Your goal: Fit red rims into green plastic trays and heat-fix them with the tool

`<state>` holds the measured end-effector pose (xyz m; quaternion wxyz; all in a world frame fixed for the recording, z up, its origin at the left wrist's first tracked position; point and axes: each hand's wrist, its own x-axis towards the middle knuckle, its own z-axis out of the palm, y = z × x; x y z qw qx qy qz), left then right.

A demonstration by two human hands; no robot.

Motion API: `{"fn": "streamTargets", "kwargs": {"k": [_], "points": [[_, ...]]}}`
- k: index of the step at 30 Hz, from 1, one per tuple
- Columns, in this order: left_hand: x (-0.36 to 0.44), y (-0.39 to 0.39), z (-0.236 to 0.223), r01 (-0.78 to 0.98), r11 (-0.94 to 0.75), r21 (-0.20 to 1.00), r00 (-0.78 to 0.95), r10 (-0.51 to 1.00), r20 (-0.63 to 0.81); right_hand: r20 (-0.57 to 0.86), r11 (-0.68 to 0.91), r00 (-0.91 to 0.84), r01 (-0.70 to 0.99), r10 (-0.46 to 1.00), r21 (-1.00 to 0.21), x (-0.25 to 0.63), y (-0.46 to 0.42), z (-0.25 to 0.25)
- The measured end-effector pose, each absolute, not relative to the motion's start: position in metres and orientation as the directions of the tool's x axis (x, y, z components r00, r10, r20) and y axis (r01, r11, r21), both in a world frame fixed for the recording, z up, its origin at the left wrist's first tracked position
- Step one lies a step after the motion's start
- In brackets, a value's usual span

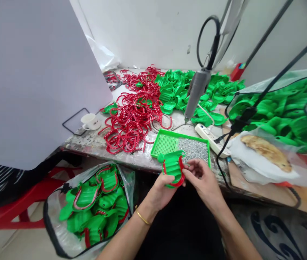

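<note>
Green plastic moulding (173, 168) is the one piece in play, edged with a red studded strip (182, 169) and held just above the near edge of the worktop (88, 144). On my feed both hands are together on it: the left hand (160, 193), with one gold bangle (142, 215) at the wrist, cups it from below, and the right hand (200, 177) pinches its side.

Right behind it sits one green tray (167, 134) holding silver studs (194, 150). Beyond that, one grey applicator (198, 94) hangs on a black cord, its tip just above the worktop, beside one white power strip (210, 139). I can't count the heap of red strips (132, 119) or the heap of green mouldings (186, 90) along the far side. Two clear bags of green pieces sit off the worktop, one low left (61, 231) and one right (275, 112). I also see one white cup (90, 121) and one flatbread (267, 153). A white board (34, 72) blocks the left of my view.
</note>
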<state>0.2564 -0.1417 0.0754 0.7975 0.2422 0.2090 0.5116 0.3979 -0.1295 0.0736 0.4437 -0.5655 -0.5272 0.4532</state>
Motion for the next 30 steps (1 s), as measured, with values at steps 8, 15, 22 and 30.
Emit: {"fn": "streamTargets", "kwargs": {"k": [8, 15, 22, 30], "points": [[0.215, -0.146, 0.053, -0.744, 0.438, 0.505, 0.429, 0.892, -0.142, 0.12, 0.078, 0.12, 0.309, 0.985, -0.948, 0.386, -0.109, 0.078], [0.213, -0.154, 0.026, -0.741, 0.561, 0.37, 0.563, 0.818, -0.113, 0.523, 0.391, 0.39, 0.371, 0.758, -0.842, 0.4, -0.012, 0.115], [0.212, -0.144, 0.007, -0.763, 0.586, 0.271, 0.573, 0.808, -0.135, 0.532, 0.471, 0.27, 0.26, 0.803, -0.843, 0.384, 0.064, 0.125], [0.206, -0.14, 0.01, -0.765, 0.643, 0.032, 0.632, 0.76, -0.149, 0.233, 0.229, -0.248, -0.045, 0.94, -0.972, 0.376, 0.052, 0.162]]}}
